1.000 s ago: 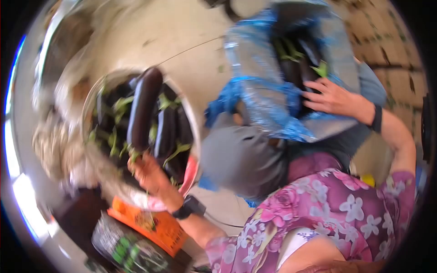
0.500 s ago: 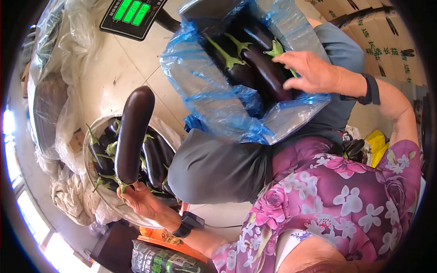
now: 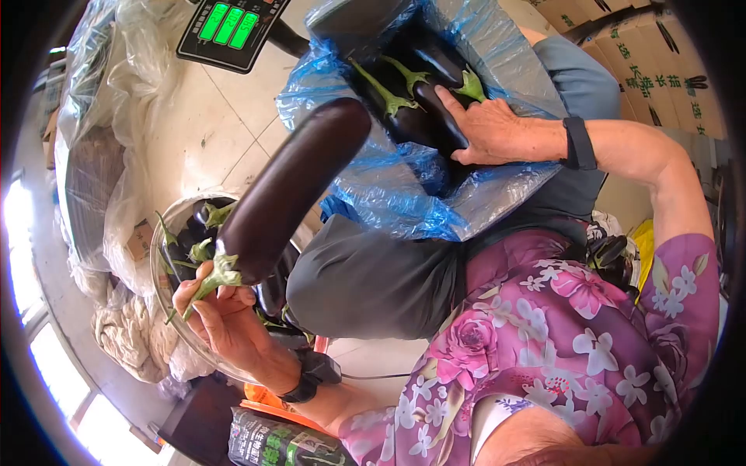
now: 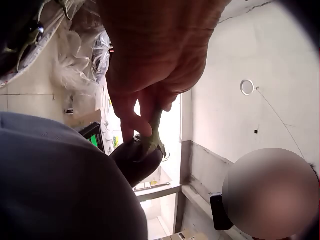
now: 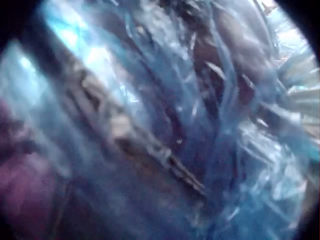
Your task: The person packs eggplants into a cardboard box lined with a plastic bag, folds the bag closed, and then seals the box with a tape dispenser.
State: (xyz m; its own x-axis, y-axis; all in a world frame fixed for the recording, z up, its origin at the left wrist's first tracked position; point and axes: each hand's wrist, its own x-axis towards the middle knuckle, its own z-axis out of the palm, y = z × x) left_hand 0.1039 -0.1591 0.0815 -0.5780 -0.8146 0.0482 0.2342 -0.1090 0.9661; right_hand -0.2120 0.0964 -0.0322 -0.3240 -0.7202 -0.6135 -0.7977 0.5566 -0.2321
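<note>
The left hand (image 3: 233, 330) pinches a large dark eggplant (image 3: 291, 182) by its green stem, the fruit slanting up to the right above a round tub (image 3: 180, 322) of eggplants. In the left wrist view the left hand (image 4: 155, 65) holds the stem of that eggplant (image 4: 135, 162). Inside a box lined with blue plastic (image 3: 373, 206), several eggplants lie side by side, stems toward the upper left on some. The right hand (image 3: 501, 132) rests on one of them (image 3: 439, 116), index finger extended and thumb at its lower end. The right wrist view shows mostly blurred blue plastic (image 5: 200, 125).
A scale with a lit green display (image 3: 228, 26) is at the upper left. Clear plastic wrapping (image 3: 116, 171) runs along the left. Printed cartons (image 3: 653, 74) stand at the upper right. A dark printed package (image 3: 284, 446) lies at the bottom, and the person's knee (image 3: 365, 287) separates tub and box.
The held eggplant has swung up and right, nearer the lined box. The right hand has moved left and down onto an eggplant in the box, its index finger now extended.
</note>
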